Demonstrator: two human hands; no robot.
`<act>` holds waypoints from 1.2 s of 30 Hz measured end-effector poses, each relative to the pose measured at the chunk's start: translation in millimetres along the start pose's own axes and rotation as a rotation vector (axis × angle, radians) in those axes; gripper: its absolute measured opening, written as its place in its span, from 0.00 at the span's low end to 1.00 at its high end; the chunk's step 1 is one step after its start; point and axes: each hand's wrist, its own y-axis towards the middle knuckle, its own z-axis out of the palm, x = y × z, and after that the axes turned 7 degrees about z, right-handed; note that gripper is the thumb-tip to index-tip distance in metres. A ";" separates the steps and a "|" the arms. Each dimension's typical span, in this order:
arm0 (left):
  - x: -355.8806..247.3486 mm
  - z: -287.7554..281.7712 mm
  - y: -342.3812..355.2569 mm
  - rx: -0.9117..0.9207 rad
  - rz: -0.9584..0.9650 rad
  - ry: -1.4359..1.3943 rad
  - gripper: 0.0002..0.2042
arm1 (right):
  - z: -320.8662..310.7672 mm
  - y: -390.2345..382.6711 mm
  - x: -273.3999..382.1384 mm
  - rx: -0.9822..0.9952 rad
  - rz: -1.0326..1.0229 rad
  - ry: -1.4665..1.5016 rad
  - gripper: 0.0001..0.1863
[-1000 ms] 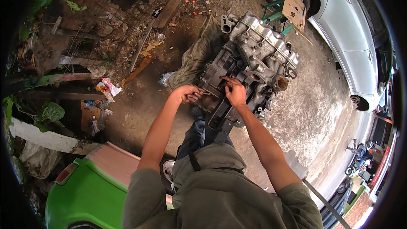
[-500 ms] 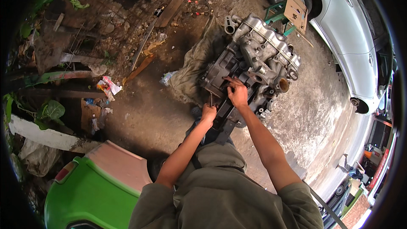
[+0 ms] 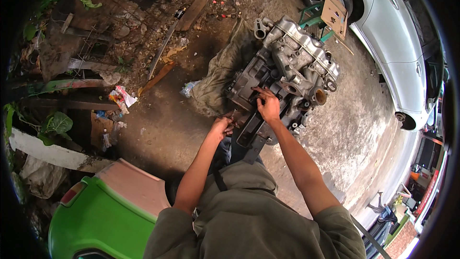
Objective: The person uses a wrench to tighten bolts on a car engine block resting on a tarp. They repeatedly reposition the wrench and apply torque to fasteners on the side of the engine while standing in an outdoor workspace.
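Observation:
A dirty metal engine stands in front of me, its dark block on the left side and its paler castings on the right. My right hand rests on the dark block, fingers apart and stretched forward, with nothing visible in them. Just left of the block's near corner, my left hand is closed round a slim metal tool. Only a short end of that tool shows above my fingers, so its exact kind is unclear. A long dark trough-like part of the engine reaches toward my lap between my forearms.
A grimy cloth lies under the engine's left side. Behind it is a green stool with a cardboard sheet. A silver car stands at right, a green car body part at lower left. Planks and litter cover the far ground.
My left hand has moved left and slightly back from the block, taking the slim tool with it. My right hand stays in nearly the same place on the engine.

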 end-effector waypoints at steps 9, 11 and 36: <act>-79.1 -32.5 32.6 0.236 -0.256 0.278 0.15 | 0.8 -1.0 0.3 0.004 0.017 -0.011 0.09; -87.6 -32.0 40.7 0.225 -0.298 0.287 0.16 | 1.3 -0.9 -0.3 0.001 0.022 -0.014 0.10; -92.7 -37.1 64.6 0.276 -0.389 0.299 0.15 | -0.9 -0.2 4.2 0.018 0.034 0.012 0.09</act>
